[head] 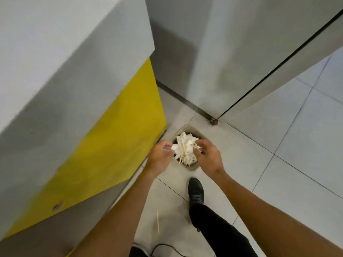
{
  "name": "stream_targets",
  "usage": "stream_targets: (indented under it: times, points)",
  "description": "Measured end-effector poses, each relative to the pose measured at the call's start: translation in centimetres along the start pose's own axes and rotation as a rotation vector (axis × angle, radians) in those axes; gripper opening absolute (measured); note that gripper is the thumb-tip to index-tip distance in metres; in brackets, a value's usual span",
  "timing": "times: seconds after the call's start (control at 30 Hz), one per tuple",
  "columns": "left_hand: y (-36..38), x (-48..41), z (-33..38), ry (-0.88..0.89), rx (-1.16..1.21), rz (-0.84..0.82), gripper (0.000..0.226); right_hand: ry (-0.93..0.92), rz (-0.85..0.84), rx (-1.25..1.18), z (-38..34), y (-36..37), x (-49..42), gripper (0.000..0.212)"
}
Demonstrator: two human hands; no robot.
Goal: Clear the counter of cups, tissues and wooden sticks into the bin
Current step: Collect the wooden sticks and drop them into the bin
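Pale floor tiles at mid-frame bear a small beige bin [186, 127] heaped with crumpled white tissues [186, 143] and thin wooden sticks [184, 153], with the left hand [159, 154] and right hand [208, 155] curled against the heap, whether gripping I cannot tell, while one stray wooden stick [158, 221] lower on the floor seems left to bin.

No legible text or labels.
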State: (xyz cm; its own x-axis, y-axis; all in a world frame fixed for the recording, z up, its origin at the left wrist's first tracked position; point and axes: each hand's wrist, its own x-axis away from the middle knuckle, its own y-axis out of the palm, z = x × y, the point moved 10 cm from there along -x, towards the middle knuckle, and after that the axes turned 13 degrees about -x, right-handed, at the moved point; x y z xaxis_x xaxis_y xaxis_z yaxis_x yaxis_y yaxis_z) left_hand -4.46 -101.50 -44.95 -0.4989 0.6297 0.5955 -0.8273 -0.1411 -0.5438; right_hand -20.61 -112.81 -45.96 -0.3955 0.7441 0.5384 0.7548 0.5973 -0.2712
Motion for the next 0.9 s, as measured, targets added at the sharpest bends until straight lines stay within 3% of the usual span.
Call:
stream_targets:
  times: [0.33, 0.47, 0.7, 0.9]
  points:
    - [-18.2, 18.5, 14.1, 0.504, 0.021, 0.286, 0.028, -0.560, 0.228, -0.264, -25.5, -1.2, 17.5, 0.020]
    - [-26.2, 27.9, 15.3, 0.626, 0.013, 0.417, 0.027, -0.721, 0.173, -0.278, -33.4, 1.4, 25.5, 0.017]
    - [-39.9, 40.4, 4.7, 0.531, -0.137, 0.640, 0.026, -0.917, -0.059, -0.196, -42.3, 12.9, 37.9, 0.015]
    - [-46.1, 46.9, -6.5, 0.307, -0.227, 0.758, 0.027, -0.905, -0.294, 0.000, -43.5, 23.3, 43.0, 0.028]
